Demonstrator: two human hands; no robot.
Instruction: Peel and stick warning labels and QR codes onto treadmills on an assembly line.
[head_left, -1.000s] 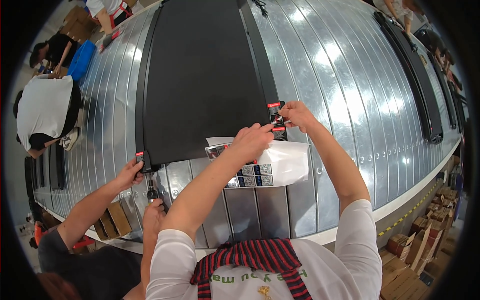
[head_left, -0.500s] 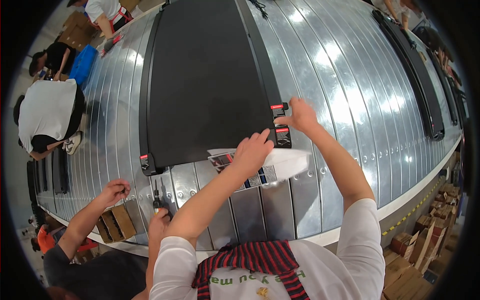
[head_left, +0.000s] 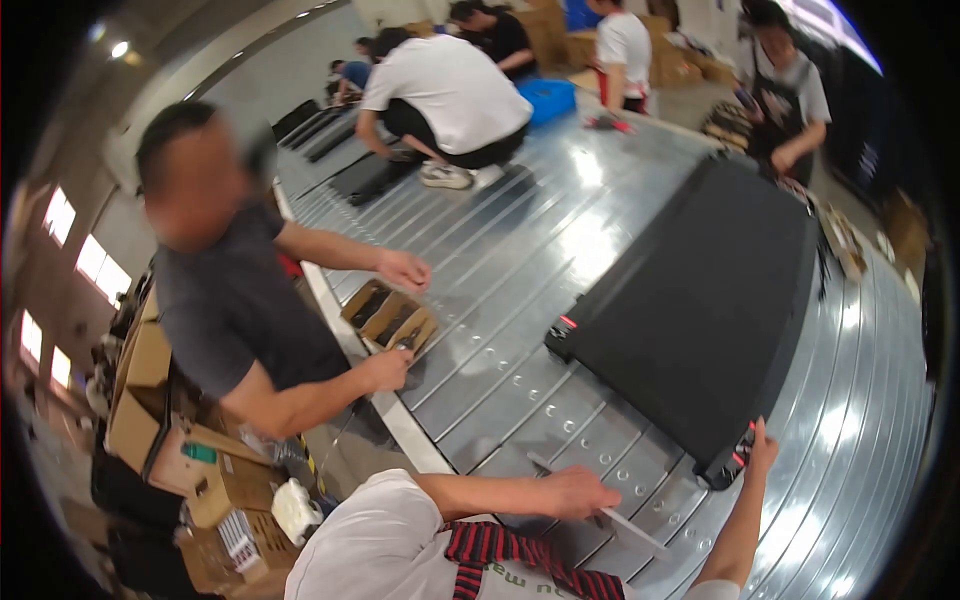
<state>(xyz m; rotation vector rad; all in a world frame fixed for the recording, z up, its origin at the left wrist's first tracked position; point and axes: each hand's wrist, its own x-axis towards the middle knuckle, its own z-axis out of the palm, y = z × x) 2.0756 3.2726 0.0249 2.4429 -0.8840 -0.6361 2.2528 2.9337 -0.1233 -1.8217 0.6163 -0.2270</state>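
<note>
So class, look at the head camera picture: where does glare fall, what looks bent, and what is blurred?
Head view: bright glare streaks the ribbed metal table; its straight ribs bow toward the dark round rim, typical fisheye distortion; the black panel stays matt and glare-free; the co-worker at left has a blurred face; both hands, left hand and right hand, look sharp.

Ribbed metal table (head_left: 520, 290) (shiny) bears black panel (head_left: 700, 300)

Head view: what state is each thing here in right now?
Large flat black panel: lying flat on the ribbed metal table.
Left hand: closed over a thin pale strip.
Right hand: touching the panel's corner.
Small cardboard tray: open.
</note>
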